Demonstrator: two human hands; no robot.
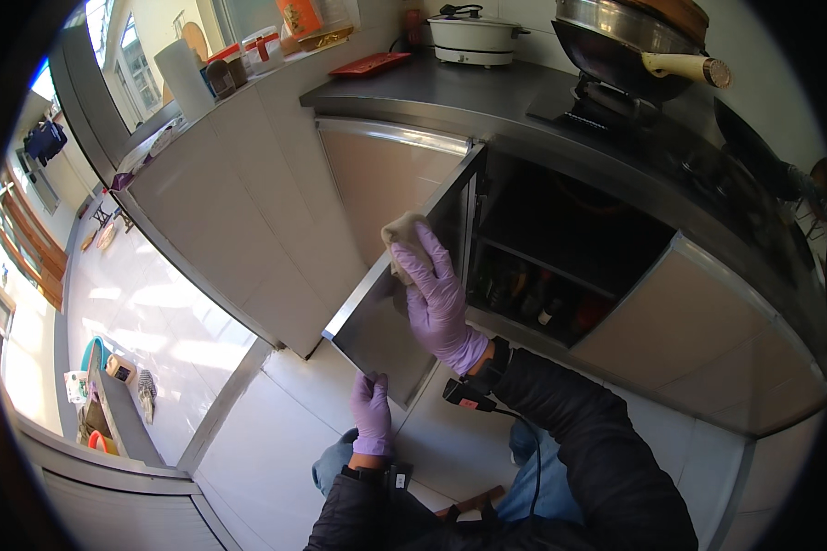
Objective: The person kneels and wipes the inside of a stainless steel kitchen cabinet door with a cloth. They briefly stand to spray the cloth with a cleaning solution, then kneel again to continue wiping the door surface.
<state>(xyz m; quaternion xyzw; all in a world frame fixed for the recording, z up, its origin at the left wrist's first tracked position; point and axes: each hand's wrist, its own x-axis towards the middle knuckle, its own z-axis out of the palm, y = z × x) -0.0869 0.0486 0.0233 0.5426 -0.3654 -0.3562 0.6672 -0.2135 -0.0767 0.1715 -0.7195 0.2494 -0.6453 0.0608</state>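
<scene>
A cabinet door (pixel 386 324) stands swung out from a kitchen base cabinet. My right hand (pixel 437 303), in a purple glove, holds a beige cloth (pixel 406 237) against the door near its metal-trimmed top edge. Lower down, my left hand (pixel 371 413), gloved alike, grips the door's outer edge, its fingertips partly hidden. Behind the door lies the dark cabinet interior (pixel 558 213), with a shelf and several bottles (pixel 544 310) below it, hard to make out.
Above runs a dark countertop (pixel 455 89) with a white electric pot (pixel 474 38), a red tray (pixel 370 64) and a wok (pixel 613 62) on the stove. Another cabinet door (pixel 703 344) is at the right. A tiled half wall (pixel 234 206) rises at the left.
</scene>
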